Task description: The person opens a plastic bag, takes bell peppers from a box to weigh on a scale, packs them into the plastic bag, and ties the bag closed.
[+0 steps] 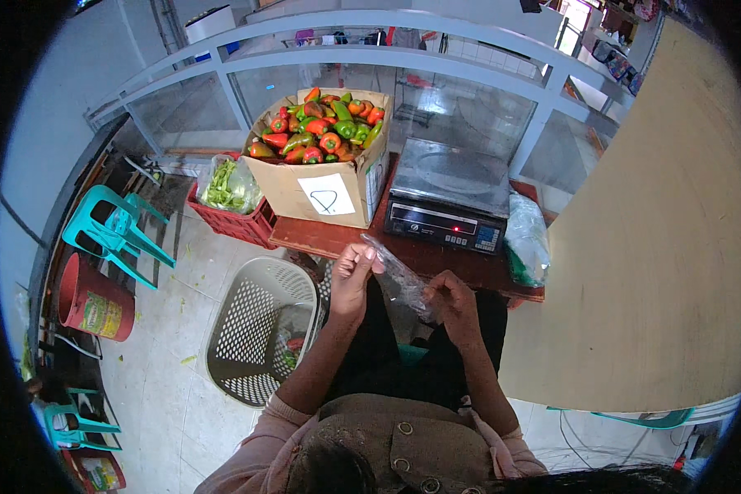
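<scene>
Stretched between my two hands above my lap is a clear plastic bag [401, 278]. My left hand [356, 276] pinches its upper end between thumb and fingers. At the other end, my right hand [454, 305] has its fingers closed on the crumpled plastic. Just beyond them a low reddish-brown table [412, 260] carries a digital scale [446, 202] with a bare metal pan. Left of the scale stands an open cardboard box [296, 186] heaped with red, green and orange peppers [329, 132].
A grey perforated basket [243, 350] with a few peppers inside stands at my left. Behind it is a red crate [230, 221] with bagged green vegetables. A filled plastic bag [527, 235] sits right of the scale. Teal stools [111, 226] and a red bucket [99, 300] stand far left; a wooden panel [642, 272] rises at right.
</scene>
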Available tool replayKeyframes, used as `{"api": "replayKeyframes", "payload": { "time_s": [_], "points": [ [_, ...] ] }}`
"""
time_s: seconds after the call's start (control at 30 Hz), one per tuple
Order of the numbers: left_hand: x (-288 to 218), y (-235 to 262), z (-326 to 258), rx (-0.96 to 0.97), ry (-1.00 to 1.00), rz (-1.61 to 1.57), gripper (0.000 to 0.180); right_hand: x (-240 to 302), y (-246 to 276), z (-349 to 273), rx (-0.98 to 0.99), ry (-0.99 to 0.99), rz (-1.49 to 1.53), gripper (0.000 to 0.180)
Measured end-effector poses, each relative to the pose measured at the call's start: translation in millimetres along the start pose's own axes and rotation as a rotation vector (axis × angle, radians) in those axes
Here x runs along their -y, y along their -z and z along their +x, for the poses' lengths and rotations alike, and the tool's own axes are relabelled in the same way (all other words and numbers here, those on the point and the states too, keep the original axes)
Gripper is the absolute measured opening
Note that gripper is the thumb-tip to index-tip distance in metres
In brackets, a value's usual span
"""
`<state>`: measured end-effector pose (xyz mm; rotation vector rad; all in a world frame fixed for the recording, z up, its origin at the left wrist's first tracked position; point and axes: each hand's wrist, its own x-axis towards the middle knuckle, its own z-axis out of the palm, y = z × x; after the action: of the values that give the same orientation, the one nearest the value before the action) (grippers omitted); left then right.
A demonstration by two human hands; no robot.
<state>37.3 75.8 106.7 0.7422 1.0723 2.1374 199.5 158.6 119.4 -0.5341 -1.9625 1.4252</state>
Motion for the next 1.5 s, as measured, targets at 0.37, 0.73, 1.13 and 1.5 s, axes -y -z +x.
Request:
{"api": "replayKeyframes", "payload": {
  "time_s": [0.37,0.73,1.13,1.5],
  "points": [
    [-7,-1,-8,-0.019,0.04,0.051,0.011,1,-3,0,-0.066,-0.216,0.365,0.023],
    [8,24,-20,0.037,0.321,-0.342,0.012,-42,-7,-5,0.056,-0.298,-0.042,0.015],
    [9,25,-31,0.361,0.444,0.437,0.023,-25,-4,1,-0.039,-0.415,0.673,0.008],
    [39,43,-19,0.445,0.522,0.117,0.028,-58,2,9,-0.189,-0.405,0.513,0.013]
  ]
}}
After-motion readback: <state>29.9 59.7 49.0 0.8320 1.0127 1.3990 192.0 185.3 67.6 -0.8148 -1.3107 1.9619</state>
